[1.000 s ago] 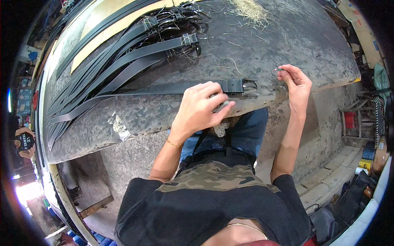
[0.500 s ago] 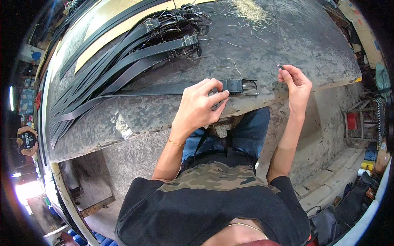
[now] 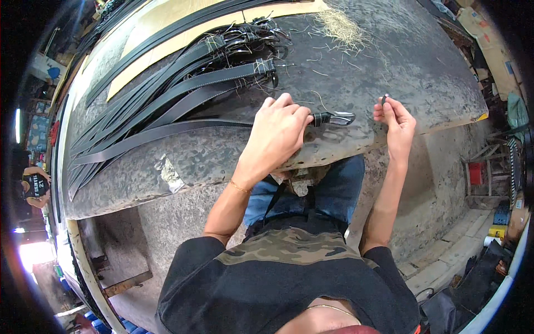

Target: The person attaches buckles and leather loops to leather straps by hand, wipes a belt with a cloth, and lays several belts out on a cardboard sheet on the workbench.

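Note:
My left hand (image 3: 273, 134) is closed around a black leather belt (image 3: 183, 126) close to its buckle end, by the near edge of the worktable. The belt's metal buckle (image 3: 341, 118) sticks out past my fingers to the right, tilted partly onto its side. The rest of this belt runs left across the tabletop. Apart from it, to the right, my right hand (image 3: 400, 127) pinches a small dark piece (image 3: 384, 100) between thumb and fingers. That piece looks like a short curved strip; its exact kind is too small to tell.
Several black belts with buckles (image 3: 222, 75) and light loose threads lie in a bundle at the left of the dark worktable (image 3: 411, 67). A heap of straw-coloured thread scraps (image 3: 342, 29) sits at the far side. Another person (image 3: 36, 186) is at the far left.
My left hand has rolled over the belt, and the buckle has turned from lying flat to tilted on its side. My right hand has come slightly nearer, still pinching the small piece.

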{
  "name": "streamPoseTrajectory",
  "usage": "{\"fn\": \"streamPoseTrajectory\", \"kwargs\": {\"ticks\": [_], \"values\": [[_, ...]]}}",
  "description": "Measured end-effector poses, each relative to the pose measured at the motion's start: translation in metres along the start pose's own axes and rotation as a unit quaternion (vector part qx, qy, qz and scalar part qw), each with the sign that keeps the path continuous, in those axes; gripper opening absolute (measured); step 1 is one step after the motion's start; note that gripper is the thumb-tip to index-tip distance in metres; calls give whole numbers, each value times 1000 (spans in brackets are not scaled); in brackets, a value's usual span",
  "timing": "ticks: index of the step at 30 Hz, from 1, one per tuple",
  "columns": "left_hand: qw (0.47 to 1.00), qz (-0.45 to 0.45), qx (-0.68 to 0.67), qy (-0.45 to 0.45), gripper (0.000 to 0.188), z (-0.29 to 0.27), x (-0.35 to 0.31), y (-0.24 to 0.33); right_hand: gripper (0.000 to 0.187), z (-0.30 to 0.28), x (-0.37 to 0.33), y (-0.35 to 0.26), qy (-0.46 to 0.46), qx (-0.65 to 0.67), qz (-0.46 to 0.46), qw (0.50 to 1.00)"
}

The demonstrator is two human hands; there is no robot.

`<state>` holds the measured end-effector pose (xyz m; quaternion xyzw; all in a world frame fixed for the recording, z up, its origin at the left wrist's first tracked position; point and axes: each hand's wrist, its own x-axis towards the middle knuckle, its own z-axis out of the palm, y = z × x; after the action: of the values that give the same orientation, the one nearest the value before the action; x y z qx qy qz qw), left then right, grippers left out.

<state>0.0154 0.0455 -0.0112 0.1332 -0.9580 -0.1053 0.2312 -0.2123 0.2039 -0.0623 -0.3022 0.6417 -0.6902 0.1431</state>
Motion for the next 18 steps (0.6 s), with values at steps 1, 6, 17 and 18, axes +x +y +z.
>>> {"fn": "streamPoseTrajectory", "kwargs": {"ticks": [1,6,17,18], "values": [[1000,0,1,3,16,-2,3,-1,21,0,0,-1,6,8,7,1000],[995,-67,-60,-53,23,-9,22,-10,22,0,4,0,19,35,31,999],[992,-75,-78,-65,27,7,21,-17,18,-2,7,1,-1,42,34,999],[993,-75,-66,-57,26,7,22,-16,18,-2,7,0,-1,43,37,998]]}}
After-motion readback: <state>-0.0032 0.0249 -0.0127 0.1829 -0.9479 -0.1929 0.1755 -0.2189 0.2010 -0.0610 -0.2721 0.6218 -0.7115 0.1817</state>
